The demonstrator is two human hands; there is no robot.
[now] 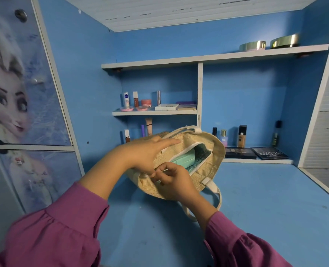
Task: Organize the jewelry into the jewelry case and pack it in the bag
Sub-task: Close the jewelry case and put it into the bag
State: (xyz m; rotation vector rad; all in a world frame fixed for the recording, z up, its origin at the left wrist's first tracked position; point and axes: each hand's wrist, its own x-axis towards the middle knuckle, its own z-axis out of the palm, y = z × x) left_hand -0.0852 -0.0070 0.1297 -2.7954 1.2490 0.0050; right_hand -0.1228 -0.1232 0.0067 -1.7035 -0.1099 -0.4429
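A beige woven bag (208,149) with white handles lies on the blue desk (265,199), its mouth open toward me. Inside it sits the mint-green jewelry case (182,159), partly hidden by the bag's rim. My left hand (142,153) holds the near edge of the bag, index finger stretched along the rim and thumb tucked under. My right hand (173,182) pinches something small at the bag's opening, right by the left thumb; what it pinches is too small to tell, perhaps a zipper pull.
Small shelves behind the bag carry cosmetics: bottles and pink jars (140,103), foundation and perfume bottles (241,135), and flat palettes (269,153). Two round gold tins (253,46) rest on the top shelf. A cupboard door with a cartoon print stands at the left.
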